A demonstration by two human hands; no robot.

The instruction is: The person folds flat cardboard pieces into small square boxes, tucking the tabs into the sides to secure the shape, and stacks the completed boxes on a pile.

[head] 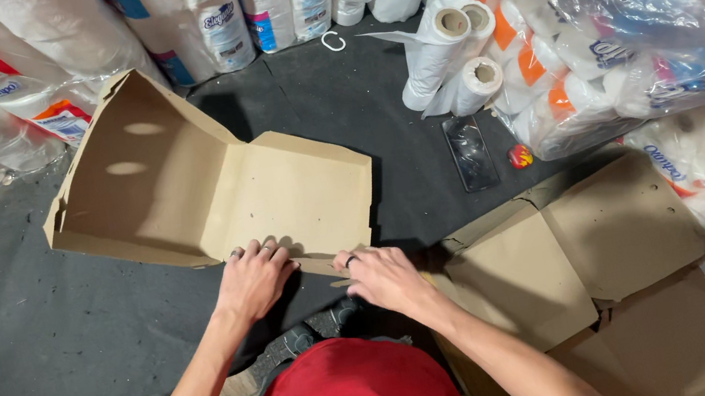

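A flat brown cardboard box blank with folded-up flaps lies on the dark floor in front of me. My left hand presses on its near edge with fingers bent. My right hand, with a ring on one finger, pinches a narrow flap at the same near edge, just right of the left hand. Both hands touch the cardboard close together.
More flat brown cardboard pieces lie stacked at the right. Wrapped packs of paper rolls ring the floor at the back and right, loose rolls among them. A dark phone and a small red object lie nearby.
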